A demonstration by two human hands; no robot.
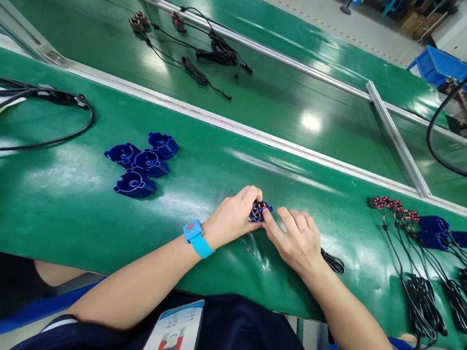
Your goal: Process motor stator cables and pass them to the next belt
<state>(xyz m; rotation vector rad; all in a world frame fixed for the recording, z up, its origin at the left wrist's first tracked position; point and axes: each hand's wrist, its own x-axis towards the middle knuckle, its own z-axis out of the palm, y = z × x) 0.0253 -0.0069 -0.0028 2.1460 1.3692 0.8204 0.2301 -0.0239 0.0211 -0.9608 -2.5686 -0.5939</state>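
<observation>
My left hand point(235, 214) and my right hand point(296, 238) meet at the middle of the green bench point(66, 213). Between their fingertips sits a small motor with copper windings in a blue plastic housing point(259, 210); both hands pinch it. A black cable bundle point(332, 261) trails out from under my right hand. A blue wrist strap point(197, 237) is on my left wrist. Several empty blue housings point(140, 163) lie to the left of my hands.
Several motors with coiled black cables and blue housings point(429, 257) lie at the right. A black cable point(37, 98) loops at the far left. More wired motors point(197, 43) rest on the conveyor belt behind. A blue crate point(441, 66) stands at the top right. A phone point(175, 333) lies on my lap.
</observation>
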